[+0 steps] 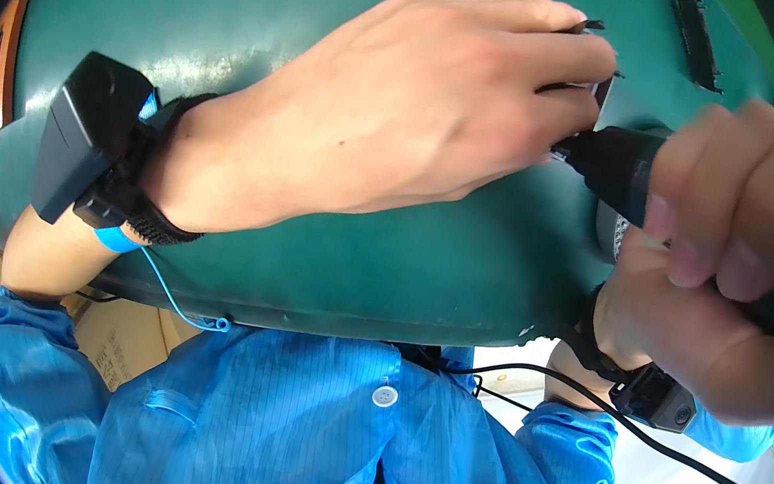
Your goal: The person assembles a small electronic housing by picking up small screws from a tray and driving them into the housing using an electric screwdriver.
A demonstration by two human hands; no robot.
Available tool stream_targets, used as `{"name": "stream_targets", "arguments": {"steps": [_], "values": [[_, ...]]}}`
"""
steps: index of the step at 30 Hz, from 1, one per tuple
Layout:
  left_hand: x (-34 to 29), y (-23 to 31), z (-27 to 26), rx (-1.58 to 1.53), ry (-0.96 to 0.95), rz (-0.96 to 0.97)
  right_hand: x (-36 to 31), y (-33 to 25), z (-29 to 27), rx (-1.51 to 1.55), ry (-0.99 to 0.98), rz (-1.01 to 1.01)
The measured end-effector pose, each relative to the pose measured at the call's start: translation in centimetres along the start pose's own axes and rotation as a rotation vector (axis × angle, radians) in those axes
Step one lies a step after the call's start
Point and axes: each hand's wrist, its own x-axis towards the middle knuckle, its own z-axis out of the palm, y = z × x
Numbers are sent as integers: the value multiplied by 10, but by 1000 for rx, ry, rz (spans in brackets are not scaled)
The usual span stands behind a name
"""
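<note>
My left hand (478, 84) reaches across the green tabletop, fingers curled down around a small black part (593, 25) with a pale edge; most of it is hidden beneath the fingers. At the right, my right hand (747, 208) is wrapped around a black electric screwdriver (611, 171), slightly blurred. Its tapered nose points left and meets the part beside my left fingertips; the exact contact is hidden. Beneath the screwdriver a round grey thing (607, 231) shows in part.
A narrow black strip-shaped part (697, 40) lies at the far right of the green table (382, 272). An orange-brown frame (3, 60) stands at the left edge. A blue cord (167, 286) hangs from my left wrist, and a black cable (679, 445) crosses lower right. Cardboard (123, 342) sits below.
</note>
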Motion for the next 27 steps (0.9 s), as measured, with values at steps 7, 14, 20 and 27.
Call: {"name": "stream_targets", "arguments": {"steps": [7,14,20,27], "values": [[5,-25,-22,-28,-8,134,27,-30,-21,50,196,-134],[6,-2,-72,-550,95,-329,23,-48,-34,104,485,-312],[6,6,-91,-1188,161,-685,14,-50,-29,109,516,-334],[74,-98,-132,555,274,-67,23,-52,-15,121,469,-274]]}}
